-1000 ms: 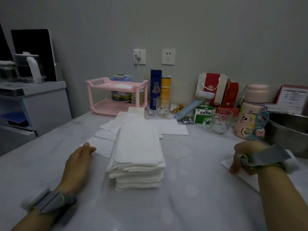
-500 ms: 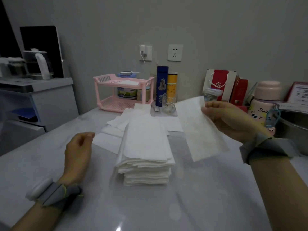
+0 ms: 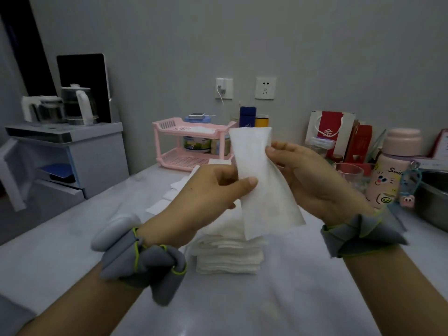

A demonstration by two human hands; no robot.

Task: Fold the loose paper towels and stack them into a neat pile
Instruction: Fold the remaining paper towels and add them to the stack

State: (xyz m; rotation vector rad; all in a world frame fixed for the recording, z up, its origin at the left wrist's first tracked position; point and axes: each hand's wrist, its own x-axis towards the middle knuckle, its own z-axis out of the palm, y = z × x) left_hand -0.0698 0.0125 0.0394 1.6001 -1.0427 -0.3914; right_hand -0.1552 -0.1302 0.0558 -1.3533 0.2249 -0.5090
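**Q:** What do your hands have hold of?

**A:** Your left hand (image 3: 208, 190) pinches the left edge of one paper towel (image 3: 261, 180), thumb on the front face. Your right hand (image 3: 312, 180) grips the right edge near the top, fingers closed on it. You hold the towel upright in the air, directly above the folded pile (image 3: 230, 253).

**Q:** What lies around the pile?

**A:** The pile rests on a pale grey table (image 3: 278, 299). Loose towels (image 3: 169, 192) lie flat behind the pile, to its left. Farther behind stands a pink rack (image 3: 191, 144) against the grey wall (image 3: 315, 44), below two wall sockets (image 3: 265, 88). Right of the pile stand a glass cup (image 3: 350, 173), a pink bottle (image 3: 392, 170) and a metal bowl (image 3: 434, 197). Left of the table, a cabinet (image 3: 72, 151) carries two kettles (image 3: 77, 105).
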